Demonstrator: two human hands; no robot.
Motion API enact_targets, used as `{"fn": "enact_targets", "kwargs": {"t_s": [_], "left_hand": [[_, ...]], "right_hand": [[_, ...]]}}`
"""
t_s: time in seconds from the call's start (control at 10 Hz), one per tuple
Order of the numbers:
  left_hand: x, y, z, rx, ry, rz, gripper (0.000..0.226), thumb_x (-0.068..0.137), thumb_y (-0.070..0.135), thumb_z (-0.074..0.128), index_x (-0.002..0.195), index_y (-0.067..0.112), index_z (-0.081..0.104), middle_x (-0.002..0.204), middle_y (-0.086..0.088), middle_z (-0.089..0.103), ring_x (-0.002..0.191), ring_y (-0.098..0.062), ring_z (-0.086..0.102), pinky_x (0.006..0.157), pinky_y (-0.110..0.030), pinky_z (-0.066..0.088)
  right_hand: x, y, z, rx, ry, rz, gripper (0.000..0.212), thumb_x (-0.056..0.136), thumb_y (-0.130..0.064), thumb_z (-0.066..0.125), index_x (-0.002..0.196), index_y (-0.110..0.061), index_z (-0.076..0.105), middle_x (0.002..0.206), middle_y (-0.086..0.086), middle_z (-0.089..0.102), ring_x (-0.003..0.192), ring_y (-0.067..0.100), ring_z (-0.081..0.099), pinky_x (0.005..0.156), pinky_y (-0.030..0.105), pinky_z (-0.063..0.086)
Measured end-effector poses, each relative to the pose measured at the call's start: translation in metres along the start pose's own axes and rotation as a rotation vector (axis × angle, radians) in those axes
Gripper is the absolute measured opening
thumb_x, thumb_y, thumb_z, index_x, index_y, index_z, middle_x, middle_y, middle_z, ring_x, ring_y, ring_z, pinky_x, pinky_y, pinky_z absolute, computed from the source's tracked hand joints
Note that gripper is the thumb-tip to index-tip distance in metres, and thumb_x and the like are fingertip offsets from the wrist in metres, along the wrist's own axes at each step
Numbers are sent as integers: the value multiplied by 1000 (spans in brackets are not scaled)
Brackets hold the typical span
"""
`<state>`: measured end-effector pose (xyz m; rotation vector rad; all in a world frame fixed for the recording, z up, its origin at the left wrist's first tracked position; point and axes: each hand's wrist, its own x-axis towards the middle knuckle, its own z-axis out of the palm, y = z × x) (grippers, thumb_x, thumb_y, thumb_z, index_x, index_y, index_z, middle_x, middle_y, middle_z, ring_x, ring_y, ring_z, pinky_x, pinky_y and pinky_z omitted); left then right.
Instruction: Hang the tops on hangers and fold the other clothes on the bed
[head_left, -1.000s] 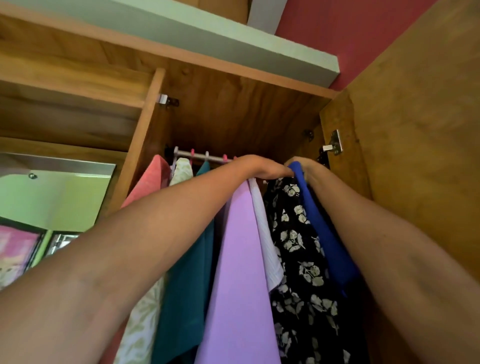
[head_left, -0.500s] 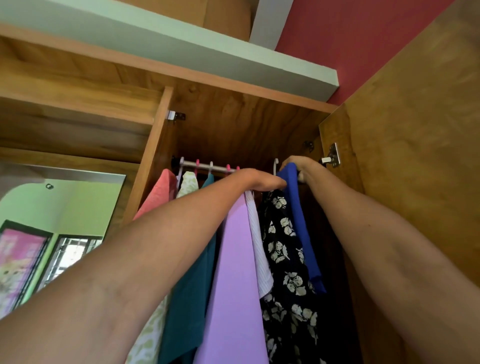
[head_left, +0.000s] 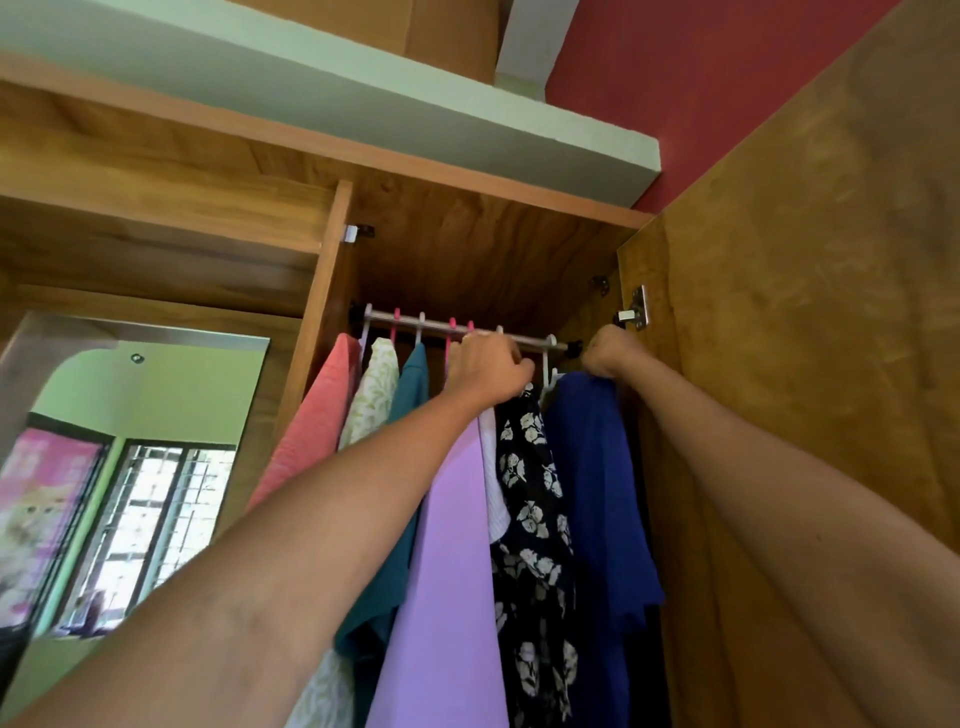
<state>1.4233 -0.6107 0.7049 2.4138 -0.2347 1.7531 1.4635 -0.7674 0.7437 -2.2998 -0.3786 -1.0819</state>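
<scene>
Right hand (head_left: 609, 356) grips the blue top (head_left: 597, 493) at its shoulder.

No text, label, brand, number or sign can be read anywhere in the view.
</scene>
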Motion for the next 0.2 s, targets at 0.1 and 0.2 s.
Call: {"fn": "enact_targets", "kwargs": {"t_s": [0.1,0.2], "left_hand": [[-19,0,-8,-202,41,-75,38,87,39,53,120,22,61,119,-7,63,115,-27,53,95,-36,43],[-53,12,-22,-451,58,-189,43,87,41,51,126,24,56,128,-4,59,120,-24,52,101,-40,41]], "right_hand": [[-26,-4,-1,110,83,-115,18,92,-27,54,100,-13,59,79,0,55,68,14,53,67,29,47],[-69,-15,3,312,67,-213,28,93,-35,52,107,-12,62,82,0,58,69,14,53,61,26,41]]}}
